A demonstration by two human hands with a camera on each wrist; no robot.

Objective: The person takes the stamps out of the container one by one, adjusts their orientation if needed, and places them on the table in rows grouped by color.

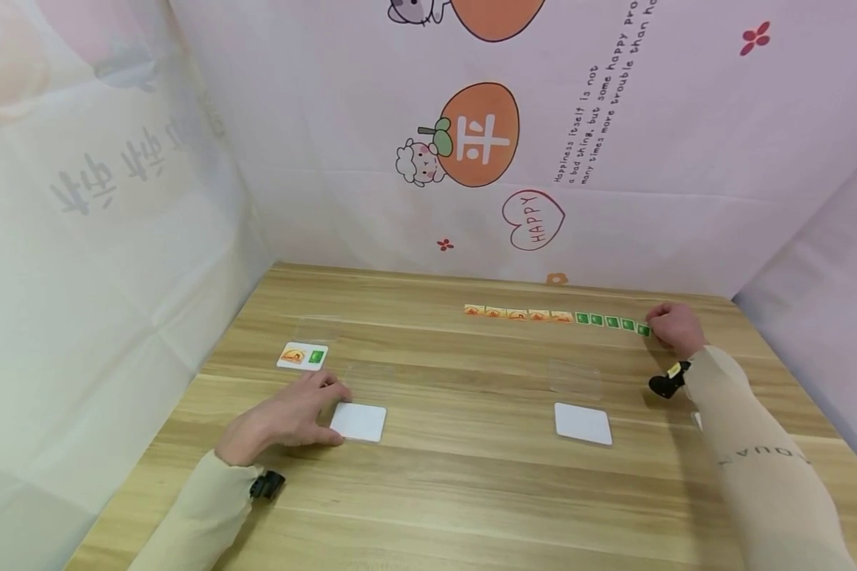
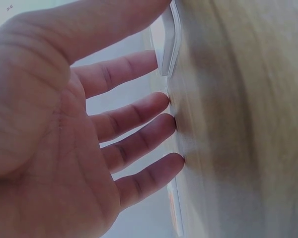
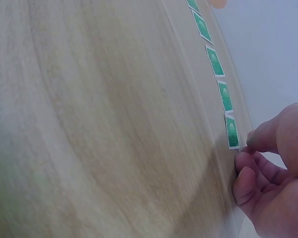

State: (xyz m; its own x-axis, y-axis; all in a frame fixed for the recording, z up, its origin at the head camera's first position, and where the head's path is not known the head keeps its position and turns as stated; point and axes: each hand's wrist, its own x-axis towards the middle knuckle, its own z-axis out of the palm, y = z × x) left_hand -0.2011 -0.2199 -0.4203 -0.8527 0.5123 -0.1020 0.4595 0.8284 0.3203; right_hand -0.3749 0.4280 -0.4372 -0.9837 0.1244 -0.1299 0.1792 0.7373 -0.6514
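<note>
My left hand (image 1: 303, 412) rests at the left end of a blank white card (image 1: 359, 422), thumb and index finger at its near and far corners. In the left wrist view its fingers (image 2: 139, 144) are extended, their tips down at the wooden surface. At the far right, my right hand (image 1: 677, 327) is at the end of a row of small green stamps (image 1: 612, 323). In the right wrist view, the thumb and index finger pinch the outer edge of the last green stamp (image 3: 232, 130); the other fingers are curled.
Several orange stamps (image 1: 517, 315) continue the row leftward. A card with one orange and one green stamp (image 1: 303, 356) lies at the left, near a clear sleeve (image 1: 318, 327). Another white card (image 1: 582, 423) lies right of centre, below another clear sleeve (image 1: 575, 379). Printed cloth (image 1: 371, 174) hangs behind the table.
</note>
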